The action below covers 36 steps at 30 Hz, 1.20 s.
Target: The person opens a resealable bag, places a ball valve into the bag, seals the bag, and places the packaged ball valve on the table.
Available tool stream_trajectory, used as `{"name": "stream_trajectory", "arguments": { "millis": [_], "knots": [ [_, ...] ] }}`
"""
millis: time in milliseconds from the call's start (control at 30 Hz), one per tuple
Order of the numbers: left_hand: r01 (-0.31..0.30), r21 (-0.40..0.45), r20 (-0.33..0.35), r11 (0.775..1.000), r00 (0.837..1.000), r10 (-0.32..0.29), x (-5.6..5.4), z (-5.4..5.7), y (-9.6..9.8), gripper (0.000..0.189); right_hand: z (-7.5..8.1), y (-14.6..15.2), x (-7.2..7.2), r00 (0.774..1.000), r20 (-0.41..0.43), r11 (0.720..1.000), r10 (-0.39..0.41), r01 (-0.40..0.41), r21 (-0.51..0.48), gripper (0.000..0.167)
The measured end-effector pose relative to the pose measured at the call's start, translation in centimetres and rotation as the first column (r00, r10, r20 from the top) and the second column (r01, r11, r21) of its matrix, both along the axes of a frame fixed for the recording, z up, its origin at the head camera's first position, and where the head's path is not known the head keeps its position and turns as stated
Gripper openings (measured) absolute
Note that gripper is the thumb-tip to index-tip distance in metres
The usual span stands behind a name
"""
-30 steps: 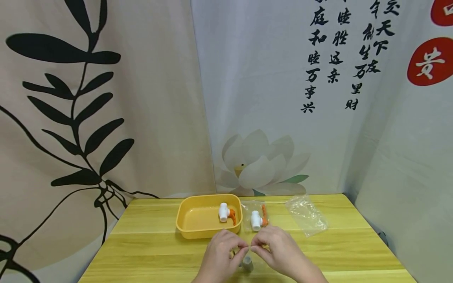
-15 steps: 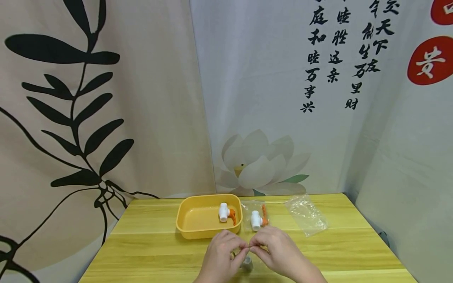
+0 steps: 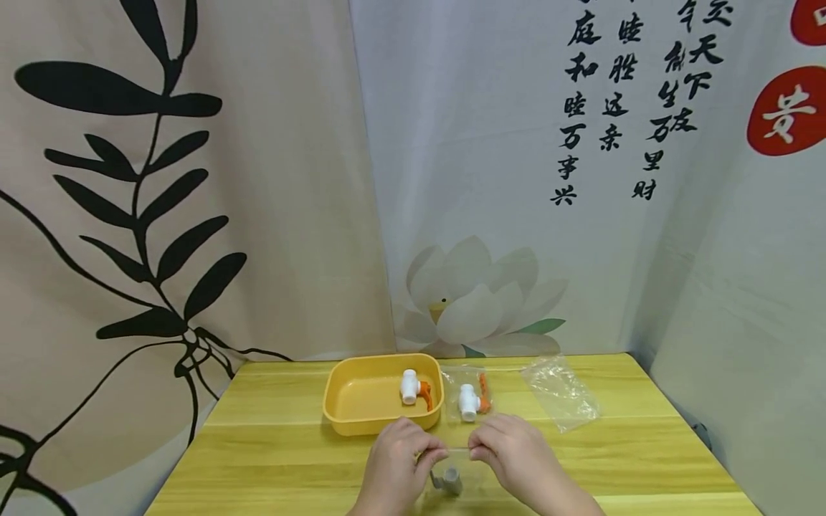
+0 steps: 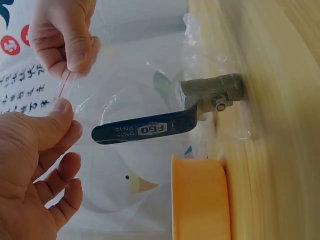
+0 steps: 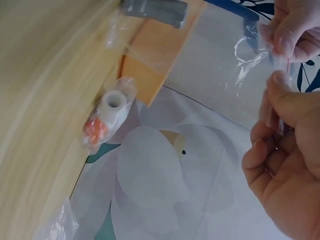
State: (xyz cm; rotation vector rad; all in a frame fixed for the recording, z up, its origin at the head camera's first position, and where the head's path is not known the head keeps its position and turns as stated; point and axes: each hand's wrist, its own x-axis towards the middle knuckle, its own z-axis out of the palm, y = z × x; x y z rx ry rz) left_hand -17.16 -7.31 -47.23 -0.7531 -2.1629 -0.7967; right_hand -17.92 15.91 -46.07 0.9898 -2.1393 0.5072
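In the head view, my left hand (image 3: 396,466) and right hand (image 3: 513,459) pinch the top edge of a clear zip bag (image 3: 477,469), a short gap apart. A thin red seal line (image 4: 64,84) runs between the fingertips in the left wrist view. Inside the bag is a metal ball valve (image 4: 209,92) with a blue lever handle (image 4: 145,129) marked DN15 PN16. Its body is at the bottom of the bag, by the table top, and the lever points up toward the hands. The right wrist view shows only part of the valve (image 5: 157,11).
Beyond the left hand stands a yellow tray (image 3: 342,423) holding a white valve (image 3: 409,387) with an orange handle. Beside it, a similar white valve (image 3: 468,403) lies in a clear bag. Another crumpled clear bag (image 3: 561,394) lies at the back right of the wooden table (image 3: 258,459).
The hands, whose fingertips were nearly together, have drawn apart along the bag's top edge, mostly by the right hand going right. More of the valve now shows between them.
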Motion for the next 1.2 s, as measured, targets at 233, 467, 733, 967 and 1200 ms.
{"name": "stream_trajectory", "arguments": {
  "millis": [233,467,733,967,1200],
  "knots": [
    [-0.018,0.020,0.105,1.000,0.994,0.016,0.4,0.4,0.1,0.011,-0.5,0.9,0.3,0.997,-0.063,0.999,-0.032,0.031,-0.009,0.040],
    [-0.071,0.034,0.260,0.997,0.964,0.059,0.7,0.7,-0.2,0.009,-0.7,1.4,0.3,0.998,-0.042,0.999,-0.041,0.040,-0.014,0.040],
    [-0.058,0.022,0.284,0.998,0.957,0.050,0.5,0.9,-0.6,0.006,-0.8,1.5,0.3,0.998,0.034,0.997,-0.049,0.051,-0.051,0.019],
    [-0.048,0.079,0.293,0.996,0.956,0.023,0.4,0.7,-0.7,0.006,-0.6,1.2,0.6,0.932,0.362,0.992,-0.008,0.052,-0.113,0.018],
    [-0.001,0.141,0.313,0.990,0.949,-0.043,0.4,0.4,-0.7,0.006,-1.7,1.9,-0.3,0.625,0.761,0.968,0.174,0.032,-0.248,0.014]
  ]
}}
